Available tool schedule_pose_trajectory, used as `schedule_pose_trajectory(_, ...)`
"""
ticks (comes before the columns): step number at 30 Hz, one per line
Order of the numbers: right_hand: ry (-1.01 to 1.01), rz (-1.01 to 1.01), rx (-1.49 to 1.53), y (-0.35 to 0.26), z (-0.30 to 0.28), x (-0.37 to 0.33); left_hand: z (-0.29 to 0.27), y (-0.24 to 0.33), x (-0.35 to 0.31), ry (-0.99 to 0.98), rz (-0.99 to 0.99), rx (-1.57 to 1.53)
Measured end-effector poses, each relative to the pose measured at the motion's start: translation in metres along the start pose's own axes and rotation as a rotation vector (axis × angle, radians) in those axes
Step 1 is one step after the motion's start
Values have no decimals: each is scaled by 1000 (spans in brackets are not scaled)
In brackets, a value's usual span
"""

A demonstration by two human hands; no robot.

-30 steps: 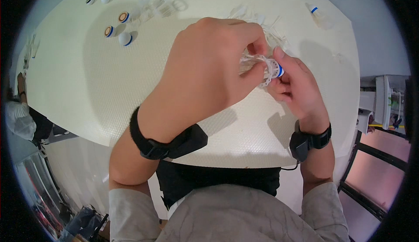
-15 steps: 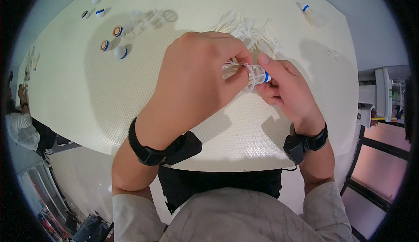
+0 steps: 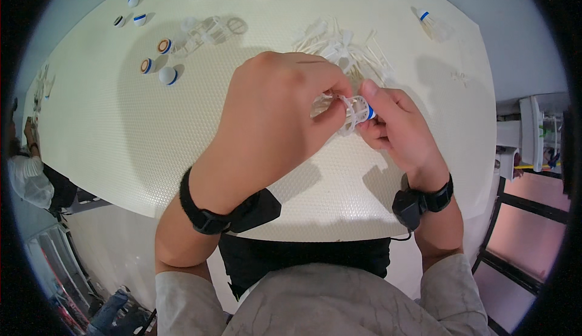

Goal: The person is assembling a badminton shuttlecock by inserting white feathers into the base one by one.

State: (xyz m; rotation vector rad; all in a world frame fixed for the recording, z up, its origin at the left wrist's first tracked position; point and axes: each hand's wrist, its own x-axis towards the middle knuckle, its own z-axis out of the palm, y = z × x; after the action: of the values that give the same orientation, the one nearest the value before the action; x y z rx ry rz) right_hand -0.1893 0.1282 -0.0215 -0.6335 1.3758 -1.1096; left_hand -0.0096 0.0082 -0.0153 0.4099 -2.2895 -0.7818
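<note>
Both my hands meet over the middle of a cream table (image 3: 103, 148). My left hand (image 3: 285, 118) pinches the white plastic skirt of a shuttlecock (image 3: 353, 110) from the left. My right hand (image 3: 397, 127) grips the same shuttlecock at its white cork end with the blue band. The skirt is partly hidden behind my left fingers. A heap of loose white plastic feather pieces (image 3: 345, 48) lies just beyond my hands.
Several round cork caps (image 3: 159, 63) lie at the far left of the table. Clear plastic skirt frames (image 3: 212, 28) sit at the back. A finished shuttlecock (image 3: 431, 24) lies at the far right. Another person (image 3: 27, 172) is at the left edge.
Both hands have stayed together on the shuttlecock and shifted slightly up and away from me; the fingers have reworked their hold on the skirt.
</note>
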Motion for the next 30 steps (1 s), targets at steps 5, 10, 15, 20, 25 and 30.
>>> schedule_pose_trajectory(5, -53, -8, 15, -1, -1, -1, -3, 0, 1, 5, 1, -12)
schedule_pose_trajectory(10, -18, -2, 47, -2, -1, -4, -5, 5, 0, -11, -36, -9)
schedule_pose_trajectory(15, -28, 8, 60, -3, -1, -4, -3, 8, 1, -11, -26, 25)
schedule_pose_trajectory(20, -2, -2, 57, -1, -1, -4, 1, 8, 1, 6, -5, 35)
schedule_pose_trajectory(25, -6, -16, 53, 1, -3, -3, 3, 7, 1, 43, 6, 27)
schedule_pose_trajectory(30, -28, 13, 67, -2, -4, -6, 3, 7, 1, 49, -7, 17)
